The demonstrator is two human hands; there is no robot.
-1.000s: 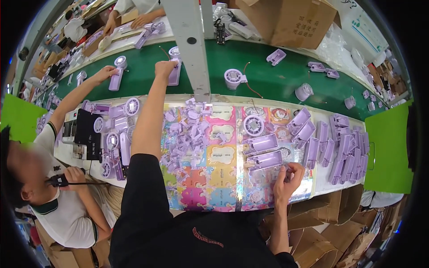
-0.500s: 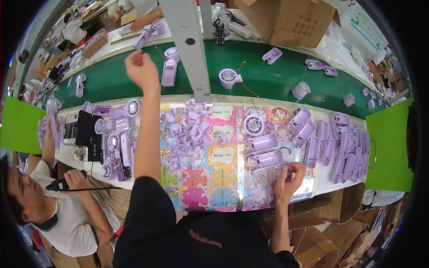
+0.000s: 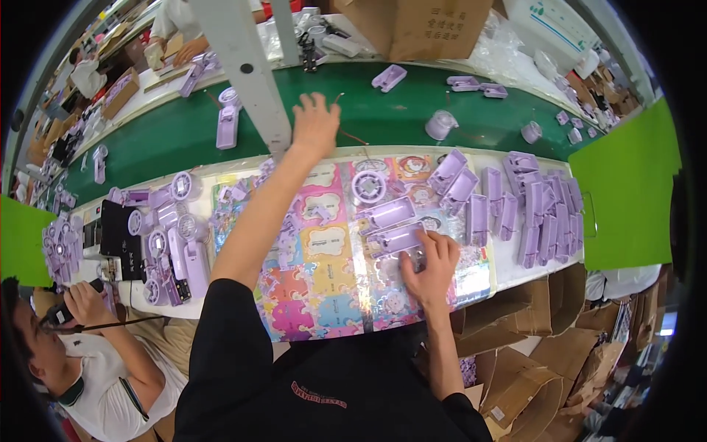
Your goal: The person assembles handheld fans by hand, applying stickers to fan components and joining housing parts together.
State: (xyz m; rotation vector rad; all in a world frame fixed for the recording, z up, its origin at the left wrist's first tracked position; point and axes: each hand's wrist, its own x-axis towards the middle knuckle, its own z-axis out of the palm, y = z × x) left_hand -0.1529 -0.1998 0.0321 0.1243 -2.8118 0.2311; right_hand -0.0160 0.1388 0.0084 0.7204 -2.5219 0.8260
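Note:
My left hand (image 3: 317, 127) reaches over the green conveyor belt, fingers spread and bent downward. It covers a round lilac fan part; only its thin red wire (image 3: 355, 138) shows beside the hand, and a grip on it cannot be made out. My right hand (image 3: 431, 269) is low over the bench, thumb and fingers apart. Its fingertips are at the right end of a lilac trough-shaped housing (image 3: 398, 240). Just beyond lies another such housing (image 3: 388, 214). A round lilac fan head (image 3: 368, 187) rests farther back on the colourful printed mat (image 3: 328, 276).
Lilac housings (image 3: 549, 214) stand grouped at the right. Small lilac pieces (image 3: 287, 228) lie under my left forearm. A grey upright post (image 3: 247, 70) rises beside my left hand. On the left sits a co-worker (image 3: 110, 368) with a black handheld tool. Cardboard boxes (image 3: 515, 390) stand lower right.
My left hand has moved right and down onto the round fan part on the belt, its fingers spreading. My right hand has opened and reached the nearer housing. The view has shifted rightward.

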